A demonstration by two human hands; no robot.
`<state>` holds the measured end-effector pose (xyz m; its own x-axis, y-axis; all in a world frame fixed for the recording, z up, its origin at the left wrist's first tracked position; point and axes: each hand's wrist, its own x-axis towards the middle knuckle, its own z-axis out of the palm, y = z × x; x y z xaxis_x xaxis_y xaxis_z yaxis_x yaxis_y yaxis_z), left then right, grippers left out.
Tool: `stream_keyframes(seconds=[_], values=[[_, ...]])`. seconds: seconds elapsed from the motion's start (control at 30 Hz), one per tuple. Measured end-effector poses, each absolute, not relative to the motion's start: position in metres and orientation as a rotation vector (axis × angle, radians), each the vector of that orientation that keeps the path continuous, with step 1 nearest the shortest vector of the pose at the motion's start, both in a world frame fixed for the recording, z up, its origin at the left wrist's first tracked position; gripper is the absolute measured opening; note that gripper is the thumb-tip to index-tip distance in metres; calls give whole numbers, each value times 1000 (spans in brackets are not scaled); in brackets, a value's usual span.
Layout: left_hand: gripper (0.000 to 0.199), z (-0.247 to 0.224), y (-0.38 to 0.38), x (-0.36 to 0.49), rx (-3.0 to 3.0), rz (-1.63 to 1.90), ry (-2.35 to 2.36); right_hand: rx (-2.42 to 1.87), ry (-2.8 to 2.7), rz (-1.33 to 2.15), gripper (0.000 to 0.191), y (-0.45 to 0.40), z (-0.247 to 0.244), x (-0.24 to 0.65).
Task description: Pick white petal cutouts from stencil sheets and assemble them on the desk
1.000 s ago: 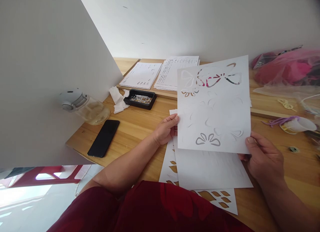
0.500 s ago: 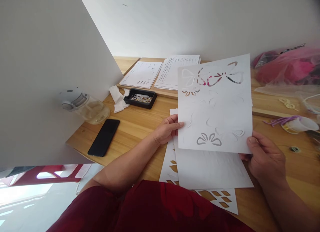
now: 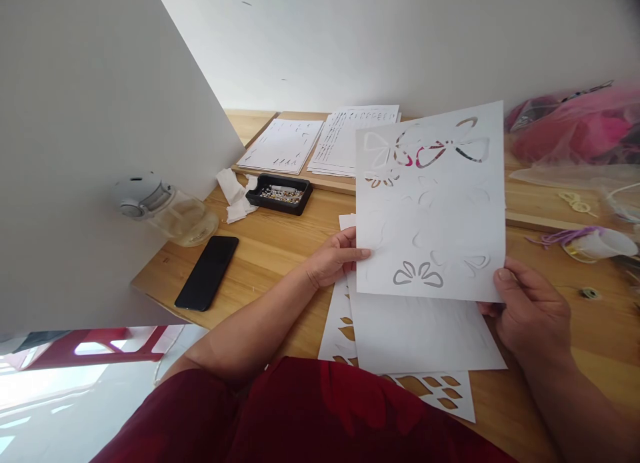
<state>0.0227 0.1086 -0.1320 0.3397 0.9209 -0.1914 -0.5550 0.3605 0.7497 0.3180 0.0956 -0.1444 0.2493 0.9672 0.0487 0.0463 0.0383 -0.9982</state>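
Observation:
A white paper sheet (image 3: 440, 223) with petal and butterfly-wing shapes cut out of it is held up in front of me. My left hand (image 3: 337, 255) pinches its left edge, thumb on the front. At the lower right corner, my right hand (image 3: 533, 310) grips the sheet between thumb and fingers. Below it lies a plain white sheet (image 3: 425, 336). Under that, another sheet with leaf-shaped holes (image 3: 463, 410) shows at the left and bottom. The fingers behind the held sheet are partly hidden.
Left on the wooden table are a black phone (image 3: 207, 273), a tilted clear bottle (image 3: 187, 216) and crumpled tissue (image 3: 233, 190). Behind stand a black tray of beads (image 3: 280, 195) and paper stacks (image 3: 280, 145). Pink tulle (image 3: 580, 136) and a white cup (image 3: 595, 244) lie right.
Both hands keep hold of the cut-out sheet, which stays nearly still. The whole view has shifted very slightly.

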Motion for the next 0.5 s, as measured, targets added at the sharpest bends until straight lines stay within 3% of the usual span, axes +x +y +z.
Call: stream_keyframes(seconds=[0.5], values=[[41, -133, 109, 21, 627, 1031, 689, -1323, -1065, 983, 33, 96, -143, 318]])
